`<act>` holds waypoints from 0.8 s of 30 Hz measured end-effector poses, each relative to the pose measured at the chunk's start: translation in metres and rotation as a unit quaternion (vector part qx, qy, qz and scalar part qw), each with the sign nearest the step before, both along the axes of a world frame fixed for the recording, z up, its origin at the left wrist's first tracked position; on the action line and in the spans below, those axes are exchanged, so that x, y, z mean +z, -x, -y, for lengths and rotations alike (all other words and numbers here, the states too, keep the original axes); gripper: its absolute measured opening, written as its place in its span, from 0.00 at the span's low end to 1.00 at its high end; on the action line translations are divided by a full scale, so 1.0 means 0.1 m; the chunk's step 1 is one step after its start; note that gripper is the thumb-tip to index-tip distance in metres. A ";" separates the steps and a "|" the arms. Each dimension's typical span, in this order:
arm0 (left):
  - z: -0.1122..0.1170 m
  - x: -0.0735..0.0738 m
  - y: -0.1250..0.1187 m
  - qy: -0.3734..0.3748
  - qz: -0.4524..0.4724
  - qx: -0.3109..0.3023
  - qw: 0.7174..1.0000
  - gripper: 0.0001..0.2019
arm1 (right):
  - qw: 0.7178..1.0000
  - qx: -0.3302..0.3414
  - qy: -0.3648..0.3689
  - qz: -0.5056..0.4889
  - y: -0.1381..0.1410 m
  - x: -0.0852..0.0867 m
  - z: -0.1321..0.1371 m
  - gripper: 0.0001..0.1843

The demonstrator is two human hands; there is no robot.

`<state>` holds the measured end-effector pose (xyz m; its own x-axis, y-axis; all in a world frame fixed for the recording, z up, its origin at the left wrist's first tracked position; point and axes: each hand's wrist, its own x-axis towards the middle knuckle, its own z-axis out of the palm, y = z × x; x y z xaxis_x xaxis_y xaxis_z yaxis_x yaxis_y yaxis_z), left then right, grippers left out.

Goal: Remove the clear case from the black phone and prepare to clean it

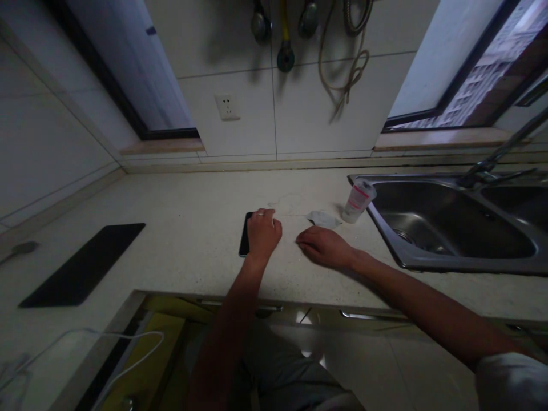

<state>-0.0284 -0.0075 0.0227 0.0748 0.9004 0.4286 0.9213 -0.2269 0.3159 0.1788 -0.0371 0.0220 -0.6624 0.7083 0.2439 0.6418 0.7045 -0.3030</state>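
Observation:
My left hand is closed, its fingers curled at the right side of a dark smartphone that lies on the worktop. What its fingertips hold, if anything, is too small to make out. A faint thin line, perhaps a thread, runs along the worktop from near these fingers toward a small whitish packet. My right hand rests just below that packet, fingers pressed together and pointing left; anything between them is hidden. Beyond it, a clear plastic cup with pink print stands tilted-looking beside the sink.
A steel double sink with a tap occupies the right. On the left lie a black flat board and a white cable. Pipes and a tied cord hang on the tiled wall above a socket.

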 end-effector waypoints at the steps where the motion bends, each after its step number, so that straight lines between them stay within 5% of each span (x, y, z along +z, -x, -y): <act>1: -0.01 0.01 0.04 0.014 -0.009 0.063 0.998 0.20 | 1.000 0.004 0.001 -0.001 0.00 0.00 0.00 0.15; 3: -0.02 0.01 0.11 0.067 -0.024 0.128 0.989 0.27 | 1.000 0.008 0.005 -0.006 0.00 0.01 0.00 0.16; 9: -0.08 0.03 0.25 0.127 0.009 0.197 0.972 0.36 | 1.000 -0.001 0.024 -0.020 0.00 0.01 -0.01 0.16; 14: -0.13 0.05 0.29 0.144 0.063 0.178 0.971 0.37 | 0.999 -0.009 0.028 -0.013 -0.01 0.01 0.00 0.16; 17: -0.18 0.04 0.31 0.127 0.172 0.157 0.964 0.40 | 0.999 0.001 0.028 -0.031 0.00 0.01 0.01 0.17; 20: -0.21 0.04 0.30 0.104 0.360 0.108 0.921 0.33 | 0.997 -0.002 0.041 -0.065 0.02 0.02 0.05 0.18; 24: -0.17 0.02 0.17 0.110 0.564 0.027 0.818 0.31 | 0.979 -0.012 0.115 -0.167 0.08 0.03 0.14 0.23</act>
<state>-0.0452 0.0090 0.0249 -0.2983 0.9541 0.0243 0.0223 -0.0184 0.9996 0.1705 -0.0507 0.0248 -0.5557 0.7840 0.2767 0.4956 0.5795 -0.6470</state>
